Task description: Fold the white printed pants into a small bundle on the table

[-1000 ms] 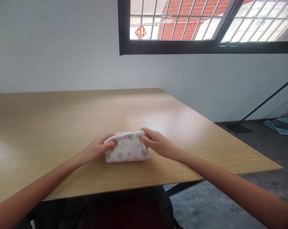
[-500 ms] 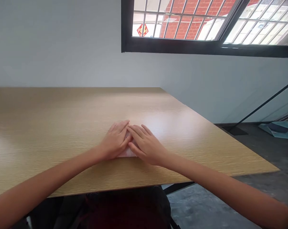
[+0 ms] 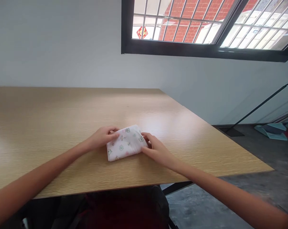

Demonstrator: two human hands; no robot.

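A folded white cloth (image 3: 126,145) printed with small animal figures and pink and green marks is between my hands, tilted slightly, its left end lower than its right. My left hand (image 3: 105,137) grips its upper left edge, thumb on top and fingers behind. On the opposite side my right hand (image 3: 157,150) pinches the right edge, thumb at the near corner and fingers at the far one. Whether the cloth rests on the wooden table (image 3: 69,117) or is slightly raised, I cannot tell.
The table's near edge runs just in front of my lap, and its right edge slants toward the wall. A barred window (image 3: 182,25) is above. On the floor at right are a black stand (image 3: 233,131) and light blue folded material (image 3: 271,132).
Both hands were lying flat over the cloth, nearly covering it. They have since moved apart to its left and right edges and hold it, so its printed face shows.
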